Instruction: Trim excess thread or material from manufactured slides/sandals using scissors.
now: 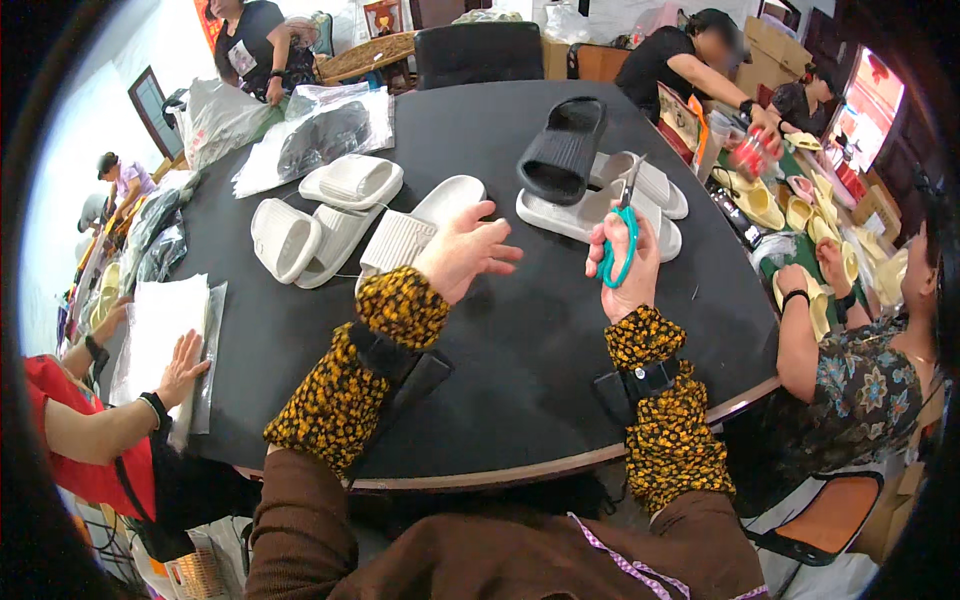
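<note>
The left hand [465, 252] is spread loosely, its fingers parted and slightly bent, with nothing visible in its grasp. It hovers beside a light-grey slide sandal with a ribbed strap [398, 242]; whether the hand touches that sandal I cannot tell. The right hand [638, 268] is curled around teal-handled scissors [628, 218], gripping the handles between thumb and fingers, palm turned up, with the blades pointing away from the person.

The left forearm slants in from the lower left, its wrist bent so that the fingers reach toward the right hand. The right forearm rises almost straight, its wrist in line. Both wear yellow-and-black patterned sleeve covers [325, 400], and a dark wrist strap [652, 377] crosses the right one. Both hands are above the black table [520, 410].

Just beyond the right hand lie more light-grey slides [555, 214], with a black slide [560, 165] leaning on them. Left of the left hand are further grey slides [285, 238]. Well to its left, nearer the table's edge, a co-worker's hand [182, 368] presses on white sheets [165, 310].
</note>
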A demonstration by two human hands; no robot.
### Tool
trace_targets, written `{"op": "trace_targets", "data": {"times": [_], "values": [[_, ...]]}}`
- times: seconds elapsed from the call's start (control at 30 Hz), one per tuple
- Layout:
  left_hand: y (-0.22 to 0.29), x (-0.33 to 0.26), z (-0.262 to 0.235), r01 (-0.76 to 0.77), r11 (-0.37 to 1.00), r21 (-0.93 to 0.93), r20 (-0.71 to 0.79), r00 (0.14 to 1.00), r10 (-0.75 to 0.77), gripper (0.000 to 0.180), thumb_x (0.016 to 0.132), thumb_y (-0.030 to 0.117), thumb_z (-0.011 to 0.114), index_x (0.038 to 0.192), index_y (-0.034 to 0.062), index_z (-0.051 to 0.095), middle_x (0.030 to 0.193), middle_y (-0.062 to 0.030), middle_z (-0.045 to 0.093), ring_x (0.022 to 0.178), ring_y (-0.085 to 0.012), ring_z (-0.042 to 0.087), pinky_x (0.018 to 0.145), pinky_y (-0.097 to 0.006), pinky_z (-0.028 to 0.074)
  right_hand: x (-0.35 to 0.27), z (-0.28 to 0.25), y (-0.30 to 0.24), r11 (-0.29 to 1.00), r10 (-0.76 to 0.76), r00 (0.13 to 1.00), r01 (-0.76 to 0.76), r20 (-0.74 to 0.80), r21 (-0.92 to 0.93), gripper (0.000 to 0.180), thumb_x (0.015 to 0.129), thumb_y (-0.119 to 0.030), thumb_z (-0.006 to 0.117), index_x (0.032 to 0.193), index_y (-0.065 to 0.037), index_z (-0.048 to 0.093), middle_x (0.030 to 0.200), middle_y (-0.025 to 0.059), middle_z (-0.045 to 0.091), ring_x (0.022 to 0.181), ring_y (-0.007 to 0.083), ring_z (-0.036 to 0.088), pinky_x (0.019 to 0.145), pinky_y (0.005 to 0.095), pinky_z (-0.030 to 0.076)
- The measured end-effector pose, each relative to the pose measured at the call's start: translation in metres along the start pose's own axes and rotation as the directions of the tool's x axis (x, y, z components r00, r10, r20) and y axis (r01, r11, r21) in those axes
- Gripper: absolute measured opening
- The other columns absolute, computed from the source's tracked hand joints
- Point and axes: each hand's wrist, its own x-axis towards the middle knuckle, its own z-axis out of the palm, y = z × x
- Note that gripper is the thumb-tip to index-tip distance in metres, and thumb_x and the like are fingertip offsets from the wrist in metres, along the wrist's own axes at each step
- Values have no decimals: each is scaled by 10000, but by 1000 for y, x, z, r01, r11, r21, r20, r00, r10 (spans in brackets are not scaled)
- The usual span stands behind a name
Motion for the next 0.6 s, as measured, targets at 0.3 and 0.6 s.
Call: {"op": "trace_targets", "data": {"times": [0.3, 0.6], "values": [[-8, -45, -135, -282, 727, 626, -202, 841, 501, 388, 830, 23, 530, 1205, -41, 453, 1072, -117, 555, 874, -136, 561, 777, -287, 472, -6, 4, 8, 992, 97, 985, -84, 142, -94, 411, 825, -152, 631, 1172, -29, 448, 772, 75, 559, 573, 104, 530, 416, 218, 425], [-34, -46, -165, -57, 482, 874, -155, 909, 388, 406, 775, 63, 581, 1161, -8, 477, 962, -144, 614, 766, -200, 586, 721, -307, 477, -10, 9, 8, 971, 156, 980, -130, 120, -199, 365, 832, -206, 615, 1119, -31, 475, 718, 45, 525, 541, 84, 491, 418, 215, 401]]}}
